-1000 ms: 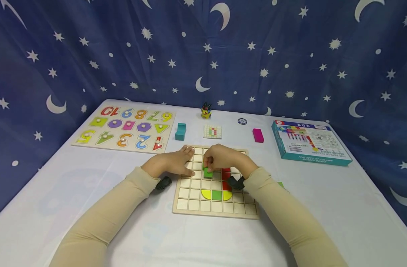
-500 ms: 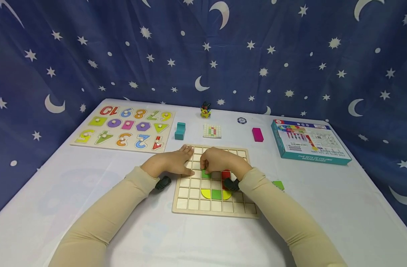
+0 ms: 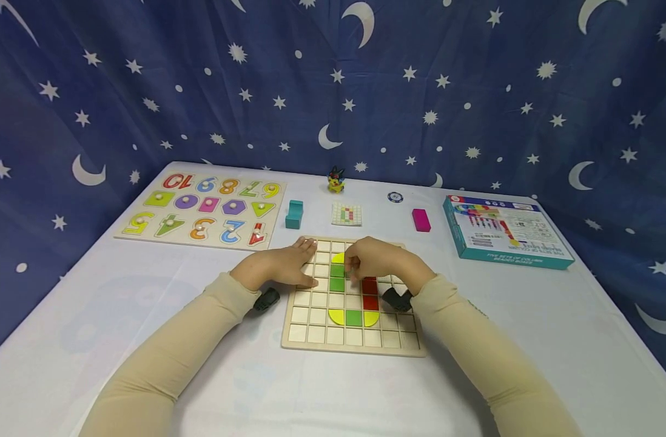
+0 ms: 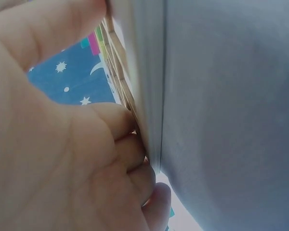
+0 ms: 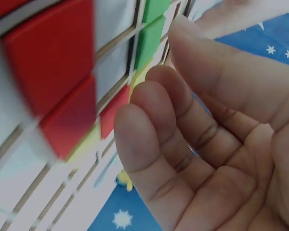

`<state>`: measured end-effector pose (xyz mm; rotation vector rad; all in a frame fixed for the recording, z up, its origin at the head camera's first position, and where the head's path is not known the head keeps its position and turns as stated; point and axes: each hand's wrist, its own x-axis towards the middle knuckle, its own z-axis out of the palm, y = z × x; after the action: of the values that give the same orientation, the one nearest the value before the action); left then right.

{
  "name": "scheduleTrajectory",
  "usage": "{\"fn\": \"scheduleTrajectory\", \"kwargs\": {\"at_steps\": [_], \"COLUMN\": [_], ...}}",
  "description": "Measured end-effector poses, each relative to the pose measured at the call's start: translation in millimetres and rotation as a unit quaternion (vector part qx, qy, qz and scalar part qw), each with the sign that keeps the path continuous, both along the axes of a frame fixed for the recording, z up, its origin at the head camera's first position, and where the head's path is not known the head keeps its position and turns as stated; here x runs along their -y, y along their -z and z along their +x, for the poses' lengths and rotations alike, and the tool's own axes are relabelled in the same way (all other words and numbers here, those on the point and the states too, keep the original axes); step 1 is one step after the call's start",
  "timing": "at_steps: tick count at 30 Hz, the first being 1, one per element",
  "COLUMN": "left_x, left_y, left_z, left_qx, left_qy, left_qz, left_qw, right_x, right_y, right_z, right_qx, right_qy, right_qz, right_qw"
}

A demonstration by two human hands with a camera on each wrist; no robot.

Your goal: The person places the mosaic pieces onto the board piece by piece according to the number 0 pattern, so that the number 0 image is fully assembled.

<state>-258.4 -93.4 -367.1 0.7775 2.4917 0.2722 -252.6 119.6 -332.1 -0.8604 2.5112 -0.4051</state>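
A wooden grid board (image 3: pixel 355 349) lies on the table. My left hand (image 3: pixel 284 265) rests at its left edge, fingers and thumb spread over the outer cells; the left wrist view shows those fingers (image 4: pixel 130 149) against the board's side. My right hand (image 3: pixel 373 261) hovers over the upper middle, fingers loosely bent, holding nothing. Left of it, two green square tiles (image 3: pixel 337 278) sit in a column below a yellow rounded piece (image 3: pixel 337 258). Red tiles (image 3: pixel 370 302) form a column under the right wrist. Lower down, a green tile (image 3: pixel 353 318) lies between two yellow quarter-circles (image 3: pixel 336 317).
Behind the board stand a small patterned grid card (image 3: pixel 346 214), a teal block (image 3: pixel 294 215), a magenta block (image 3: pixel 421 220), a toy figure (image 3: pixel 336 180) and a round chip (image 3: pixel 395 197). A number puzzle (image 3: pixel 202 212) lies back left, a teal box (image 3: pixel 507 230) back right.
My right hand has set the green tile flat in its cell, let go and moved right, uncovering the green column and yellow piece. My left hand has stayed put.
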Motion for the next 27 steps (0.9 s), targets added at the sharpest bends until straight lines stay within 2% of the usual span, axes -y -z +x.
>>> {"fn": "scheduleTrajectory", "kwargs": {"at_steps": [6, 16, 27], "left_x": [-1, -2, -1], "left_y": [-0.1, -4.2, -1.7], "left_z": [-0.5, 2.0, 1.3], "left_qx": [0.006, 0.013, 0.014], "left_qy": [-0.002, -0.012, -0.012], "left_qz": [0.001, 0.011, 0.007], "left_qw": [1.0, 0.9998, 0.9998], "right_x": [-33, -95, -152], "right_y": [-1.6, -7.6, -0.7], "right_z": [7.7, 18.8, 35.1], "right_qx": [-0.006, -0.009, 0.01], "right_qy": [0.021, 0.062, 0.125], "right_qz": [0.028, 0.044, 0.009], "right_qw": [0.999, 0.997, 0.992]}}
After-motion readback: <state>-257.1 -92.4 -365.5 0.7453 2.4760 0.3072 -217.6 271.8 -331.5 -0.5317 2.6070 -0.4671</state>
